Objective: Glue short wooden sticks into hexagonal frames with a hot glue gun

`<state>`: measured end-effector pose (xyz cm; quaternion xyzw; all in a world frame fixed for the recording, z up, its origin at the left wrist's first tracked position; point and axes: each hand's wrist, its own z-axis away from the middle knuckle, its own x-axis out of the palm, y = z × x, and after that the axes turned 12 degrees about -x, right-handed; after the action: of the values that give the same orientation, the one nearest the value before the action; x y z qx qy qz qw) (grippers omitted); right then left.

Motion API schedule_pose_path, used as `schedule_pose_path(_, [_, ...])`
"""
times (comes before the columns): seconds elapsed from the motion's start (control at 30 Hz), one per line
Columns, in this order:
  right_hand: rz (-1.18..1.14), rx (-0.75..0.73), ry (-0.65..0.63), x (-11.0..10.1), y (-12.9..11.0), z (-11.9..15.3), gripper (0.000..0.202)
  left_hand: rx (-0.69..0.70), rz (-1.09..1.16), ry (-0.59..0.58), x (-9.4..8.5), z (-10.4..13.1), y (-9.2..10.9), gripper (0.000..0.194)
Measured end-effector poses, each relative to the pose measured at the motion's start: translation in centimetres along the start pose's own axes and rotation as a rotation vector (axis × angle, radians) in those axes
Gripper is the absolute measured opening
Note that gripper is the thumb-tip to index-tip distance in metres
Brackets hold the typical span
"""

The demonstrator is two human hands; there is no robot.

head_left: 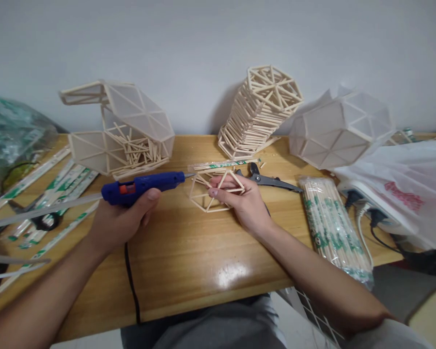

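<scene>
Seeming light, stiff but fragile, and best held along its rim, the stick frame (218, 210) is pinched over the worktop (199, 257) by the right hand (246, 203), the glue gun (150, 182) gripped by the left hand (123, 220).

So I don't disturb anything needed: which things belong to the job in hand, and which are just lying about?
Job in hand:
- glue gun, left hand
- stick frame, right hand
- probably cutters, stick pack

Apparently just lying about:
- white bag
- clear plastic
</scene>
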<state>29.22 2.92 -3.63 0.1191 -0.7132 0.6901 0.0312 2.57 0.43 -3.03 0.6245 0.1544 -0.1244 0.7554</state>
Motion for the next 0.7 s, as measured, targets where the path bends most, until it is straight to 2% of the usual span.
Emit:
schedule_pose_path(0.43, [-0.014, -0.008, 0.016, 0.01, -0.11, -0.06, 0.031, -0.046, -0.018, -0.002, 0.00, 0.09, -0.03, 0.058])
schedule_pose_path(0.7, [-0.028, -0.011, 0.021, -0.04, 0.00, -0.14, 0.027, -0.025, -0.060, -0.020, -0.23, 0.04, -0.31, 0.058])
